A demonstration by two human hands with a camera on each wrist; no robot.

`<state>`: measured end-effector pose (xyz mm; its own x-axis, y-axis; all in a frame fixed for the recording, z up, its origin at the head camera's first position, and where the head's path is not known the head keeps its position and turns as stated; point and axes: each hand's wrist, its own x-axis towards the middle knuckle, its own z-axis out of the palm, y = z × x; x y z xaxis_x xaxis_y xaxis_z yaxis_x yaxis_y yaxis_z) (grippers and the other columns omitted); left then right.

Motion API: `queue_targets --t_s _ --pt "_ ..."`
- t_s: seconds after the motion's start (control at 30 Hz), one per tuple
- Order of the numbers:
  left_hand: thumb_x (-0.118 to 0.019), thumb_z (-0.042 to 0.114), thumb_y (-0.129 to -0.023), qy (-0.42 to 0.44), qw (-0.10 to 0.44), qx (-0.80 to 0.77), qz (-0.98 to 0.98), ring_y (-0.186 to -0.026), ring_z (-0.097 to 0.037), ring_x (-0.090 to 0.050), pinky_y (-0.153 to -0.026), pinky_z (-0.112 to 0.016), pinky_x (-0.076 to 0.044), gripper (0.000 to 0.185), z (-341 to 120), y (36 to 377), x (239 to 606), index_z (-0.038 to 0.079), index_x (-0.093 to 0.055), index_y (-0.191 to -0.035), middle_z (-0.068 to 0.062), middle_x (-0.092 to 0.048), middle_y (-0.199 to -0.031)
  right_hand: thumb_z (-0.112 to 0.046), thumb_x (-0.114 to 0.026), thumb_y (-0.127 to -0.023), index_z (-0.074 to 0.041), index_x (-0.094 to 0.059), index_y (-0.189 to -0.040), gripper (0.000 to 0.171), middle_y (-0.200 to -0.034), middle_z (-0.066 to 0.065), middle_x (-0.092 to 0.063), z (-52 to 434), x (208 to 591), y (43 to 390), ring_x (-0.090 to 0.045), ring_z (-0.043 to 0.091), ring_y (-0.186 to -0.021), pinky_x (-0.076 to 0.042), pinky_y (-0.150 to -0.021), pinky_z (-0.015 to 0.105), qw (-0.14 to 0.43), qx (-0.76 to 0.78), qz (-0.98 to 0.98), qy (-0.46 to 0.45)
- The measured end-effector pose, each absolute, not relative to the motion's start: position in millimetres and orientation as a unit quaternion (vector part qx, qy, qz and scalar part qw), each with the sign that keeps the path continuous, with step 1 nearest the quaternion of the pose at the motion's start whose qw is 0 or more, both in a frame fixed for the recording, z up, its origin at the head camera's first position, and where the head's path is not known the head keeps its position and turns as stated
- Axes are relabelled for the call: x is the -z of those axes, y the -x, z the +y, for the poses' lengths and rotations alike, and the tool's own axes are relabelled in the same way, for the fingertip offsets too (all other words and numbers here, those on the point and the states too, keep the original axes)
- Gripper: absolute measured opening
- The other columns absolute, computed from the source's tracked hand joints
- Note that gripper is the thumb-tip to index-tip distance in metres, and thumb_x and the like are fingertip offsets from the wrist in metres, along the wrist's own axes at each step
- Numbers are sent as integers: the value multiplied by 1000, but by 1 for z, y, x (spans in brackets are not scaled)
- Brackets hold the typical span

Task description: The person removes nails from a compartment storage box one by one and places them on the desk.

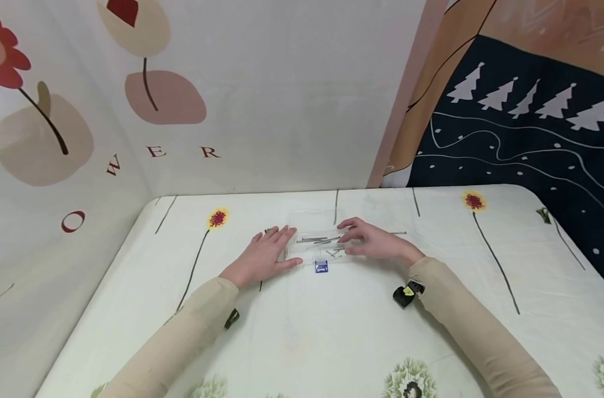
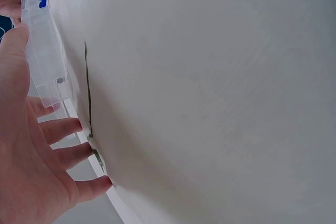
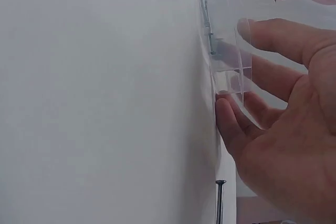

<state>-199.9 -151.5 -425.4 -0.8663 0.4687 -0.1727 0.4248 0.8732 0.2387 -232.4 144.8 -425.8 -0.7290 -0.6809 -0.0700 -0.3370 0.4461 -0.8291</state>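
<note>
The left hand [image 1: 262, 255] lies flat, fingers straight, thumb against the left end of a clear plastic box [image 1: 318, 243] in the middle of the table [image 1: 332, 331]. The right hand [image 1: 374, 241] rests relaxed over the box's right end, fingers touching it. Nails [image 1: 318, 240] lie inside; another nail [image 3: 219, 200] lies just right.

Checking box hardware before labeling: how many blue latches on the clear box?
1. The blue latch sits on the near front edge of the clear box, between the hands. Others may be hidden behind the hands.
</note>
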Motion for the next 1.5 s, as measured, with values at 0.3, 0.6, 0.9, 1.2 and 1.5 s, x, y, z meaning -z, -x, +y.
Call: queue_targets --t_s 0.3,0.6,0.9,1.2,1.5 --pt "-50 61 -93 -232 113 -91 962 -143 -36 -20 -109 -61 -18 83 -152 200 425 11 -24 -154 -14 -24 -157 -4 -64 -89 0 -64 -103 14 -134 20 -34 135 424 232 -33 36 -127 -27 -106 50 202 408 837 304" --pt "-49 61 -93 -234 114 -92 961 -143 -35 -19 -109 -60 -17 83 -152 201 427 12 -23 -155 -13 -23 -157 -9 -62 -94 -3 -65 -100 9 -130 17 -39 135 430 232 -39 34 -123 -32 -104 50 192 436 831 287" --pt "-50 60 -93 -234 110 -93 961 -143 -35 -19 -109 -61 -17 83 -152 201 427 11 -24 -154 -13 -24 -157 -7 -62 -93 -3 -70 -97 9 -127 17 -48 135 431 233 -47 33 -118 -39 -99 47 155 457 832 275" --pt "-49 61 -93 -232 113 -94 962 -143 -36 -19 -109 -61 -17 83 -151 201 427 11 -24 -154 -14 -24 -157 -7 -67 -91 -4 -73 -97 9 -122 15 -55 140 426 235 -47 31 -118 -37 -98 50 116 466 847 230" --pt "-49 62 -92 -230 115 -89 962 -143 -35 -19 -109 -61 -17 84 -151 202 428 11 -24 -154 -13 -24 -157 -8 -66 -92 -4 -73 -101 12 -112 10 -62 161 422 238 -52 27 -111 -39 -94 46 102 478 842 228"
